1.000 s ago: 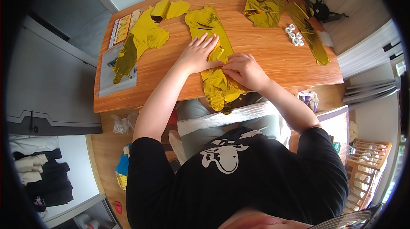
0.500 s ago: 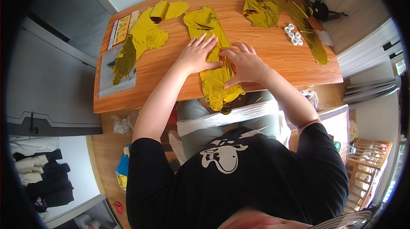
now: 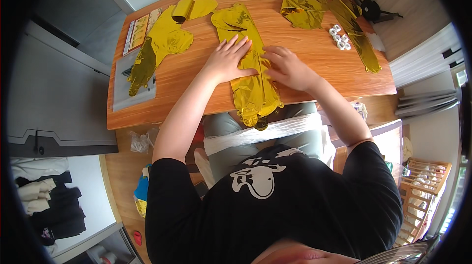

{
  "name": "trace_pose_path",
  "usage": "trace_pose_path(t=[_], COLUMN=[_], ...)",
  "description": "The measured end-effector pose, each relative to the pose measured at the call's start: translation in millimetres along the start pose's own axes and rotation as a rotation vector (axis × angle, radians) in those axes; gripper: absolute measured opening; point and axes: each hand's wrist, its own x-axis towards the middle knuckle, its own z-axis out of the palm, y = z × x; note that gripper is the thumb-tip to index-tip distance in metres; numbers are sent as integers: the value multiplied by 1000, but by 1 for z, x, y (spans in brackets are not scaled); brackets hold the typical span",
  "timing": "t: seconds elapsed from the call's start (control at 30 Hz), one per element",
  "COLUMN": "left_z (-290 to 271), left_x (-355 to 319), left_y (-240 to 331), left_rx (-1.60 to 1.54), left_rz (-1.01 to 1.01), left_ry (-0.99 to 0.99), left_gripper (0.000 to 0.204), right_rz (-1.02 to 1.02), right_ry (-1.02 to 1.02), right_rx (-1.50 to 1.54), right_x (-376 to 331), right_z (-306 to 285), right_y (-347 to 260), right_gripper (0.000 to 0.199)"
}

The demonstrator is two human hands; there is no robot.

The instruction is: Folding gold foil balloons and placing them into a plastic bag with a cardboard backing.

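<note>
A flat, uninflated gold foil balloon point(image 3: 254, 92) lies lengthwise on the wooden table point(image 3: 206, 74) in front of me. Its rounded near end hangs over the table's front edge, above my lap. My left hand point(image 3: 226, 62) rests flat on the middle of the foil, fingers stretched and thumb out to the right. At the foil's right edge is my right hand point(image 3: 291, 69), its fingers slightly bent and the thumb apart from them. Nothing shows in its grasp. The far end of the foil is folded over on itself.
Another gold foil balloon point(image 3: 169, 42) lies at the left, partly over a clear plastic sheet point(image 3: 123, 97) and near a printed card point(image 3: 137, 32). At the right are more gold foil pieces point(image 3: 304, 8), several white ribbon rolls point(image 3: 339, 38) and a black router point(image 3: 371, 9).
My right hand has moved back to the right, off the foil's middle to its edge. The foil's near part lies flatter. My left hand stays in place.
</note>
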Motion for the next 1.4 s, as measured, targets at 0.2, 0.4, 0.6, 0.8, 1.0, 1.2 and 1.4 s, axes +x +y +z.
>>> trace_pose_path(t=[0.2,0.4,0.6,0.8,1.0,1.2,1.4], left_z=[4,7,6,-5,-6,-3,1], left_x=[1,1,1,-2,-19,-27,-22], left_y=[-4,-6,-4,0,36,46,35], left_rx=[28,18,26,35,68,48,-23], left_rz=[7,17,19,70,138,142,146], left_ry=[-8,14,12,-71,-99,-59,-99], left_gripper=[117,117,114,113,108,107,101], right_rz=[-234,-329,-412,-401,-370,-414,-407], right_ry=[81,118,83,-74,-143,222,278], right_rx=[50,-2,-126,-43,-187,-375,-391], right_x=[-8,-10,-16,-30,-67,-82,-84], right_z=[-1,5,6,-12,-6,26,34], right_y=[17,22,26,12,-8,-17,-14], right_gripper=[28,32,38,63,91,62,55])
